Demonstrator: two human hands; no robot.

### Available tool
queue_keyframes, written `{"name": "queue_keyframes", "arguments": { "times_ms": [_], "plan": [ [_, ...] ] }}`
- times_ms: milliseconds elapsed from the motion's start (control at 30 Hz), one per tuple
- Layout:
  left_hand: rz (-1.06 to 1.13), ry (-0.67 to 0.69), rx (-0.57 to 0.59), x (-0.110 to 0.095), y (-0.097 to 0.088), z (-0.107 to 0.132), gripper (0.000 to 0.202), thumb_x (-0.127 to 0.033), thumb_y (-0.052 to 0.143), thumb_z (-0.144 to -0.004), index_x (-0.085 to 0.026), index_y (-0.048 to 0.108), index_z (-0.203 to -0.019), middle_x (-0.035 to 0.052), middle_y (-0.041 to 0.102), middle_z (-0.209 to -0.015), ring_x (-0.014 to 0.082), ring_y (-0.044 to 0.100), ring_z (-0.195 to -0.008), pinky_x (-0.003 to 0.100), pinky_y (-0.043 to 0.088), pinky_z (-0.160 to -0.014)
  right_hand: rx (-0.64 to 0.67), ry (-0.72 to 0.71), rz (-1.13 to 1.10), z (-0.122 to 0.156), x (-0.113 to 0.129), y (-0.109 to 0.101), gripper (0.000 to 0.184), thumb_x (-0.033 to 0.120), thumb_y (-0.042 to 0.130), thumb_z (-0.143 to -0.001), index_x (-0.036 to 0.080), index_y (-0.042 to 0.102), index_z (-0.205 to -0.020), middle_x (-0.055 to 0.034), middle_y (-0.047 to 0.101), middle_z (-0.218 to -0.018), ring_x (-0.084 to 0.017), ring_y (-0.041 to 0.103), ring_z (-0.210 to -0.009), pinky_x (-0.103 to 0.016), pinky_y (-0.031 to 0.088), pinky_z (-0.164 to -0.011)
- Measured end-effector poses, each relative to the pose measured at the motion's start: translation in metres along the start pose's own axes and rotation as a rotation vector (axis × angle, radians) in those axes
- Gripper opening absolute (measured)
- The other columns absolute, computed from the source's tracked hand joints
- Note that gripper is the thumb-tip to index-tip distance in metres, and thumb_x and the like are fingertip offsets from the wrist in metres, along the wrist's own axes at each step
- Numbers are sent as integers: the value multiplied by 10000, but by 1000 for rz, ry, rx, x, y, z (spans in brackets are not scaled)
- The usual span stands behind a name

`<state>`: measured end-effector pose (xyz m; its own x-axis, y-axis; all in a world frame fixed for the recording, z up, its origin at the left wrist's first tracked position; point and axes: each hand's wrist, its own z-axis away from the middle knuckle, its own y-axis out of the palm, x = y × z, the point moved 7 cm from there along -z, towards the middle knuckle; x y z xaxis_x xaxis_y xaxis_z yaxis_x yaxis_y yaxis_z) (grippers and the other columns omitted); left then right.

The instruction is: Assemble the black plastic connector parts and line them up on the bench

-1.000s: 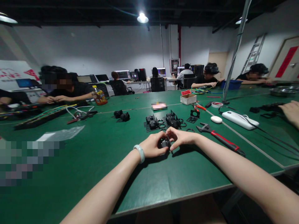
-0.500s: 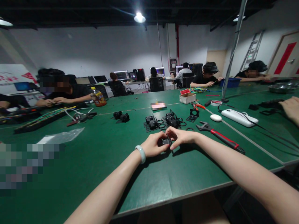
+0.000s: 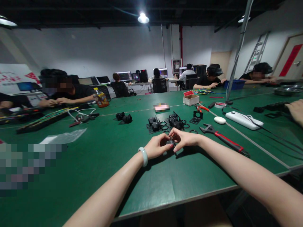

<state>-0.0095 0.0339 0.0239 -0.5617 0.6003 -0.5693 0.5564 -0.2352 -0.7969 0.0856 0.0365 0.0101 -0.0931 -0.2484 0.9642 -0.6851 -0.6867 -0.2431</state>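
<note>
Both my hands grip one small black part with a flat plate (image 3: 173,145), just above the green table (image 3: 146,186). My left hand (image 3: 157,145), with a pale bangle at the wrist, pinches its left side. On the right, the fingers of my right hand (image 3: 182,138) close around the plate. My fingers hide much of the part. Beyond them lie black assemblies with rings and brackets (image 3: 155,123), and another such assembly (image 3: 175,121). A black bracket with a round hole (image 3: 197,116) stands to their right.
An adjustable wrench (image 3: 223,138) with red-black handles lies right of my right arm. Near it are a white oval object (image 3: 220,120), a white power bank-like case (image 3: 244,120) and a small box (image 3: 190,99). Black parts (image 3: 123,118) lie left. Co-workers sit around the table.
My left fingers have shifted slightly on the black part, and the part has turned a little. The whole view has moved slightly. Both hands keep their hold.
</note>
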Motion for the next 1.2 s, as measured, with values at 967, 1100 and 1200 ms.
{"name": "queue_keyframes", "arguments": {
  "times_ms": [967,1100,1200],
  "plan": [
    [-123,79,-56,5,0,1,666,-307,685,-519,-163,403,-1104,73,496,-1039,236,479,-957,366,389,-845,-355,-152,75,-11,-4,10,677,245,716,-528,193,367,-1107,-62,500,-1041,-169,514,-923,-310,447,-764],
    [-123,79,-36,11,-8,1,638,-310,656,-552,-166,391,-1113,65,479,-1068,218,461,-986,336,371,-866,-452,-200,279,-8,5,3,407,282,547,-727,178,425,-1101,-76,520,-1071,-163,507,-957,-328,417,-824],
    [-151,30,-30,15,-13,1,581,-342,639,-561,-158,418,-1066,57,489,-1023,210,475,-935,322,389,-823,-558,-228,575,-2,12,-9,273,217,467,-779,158,490,-1044,-80,550,-1021,-168,490,-958,-352,380,-861]
  ]
}}
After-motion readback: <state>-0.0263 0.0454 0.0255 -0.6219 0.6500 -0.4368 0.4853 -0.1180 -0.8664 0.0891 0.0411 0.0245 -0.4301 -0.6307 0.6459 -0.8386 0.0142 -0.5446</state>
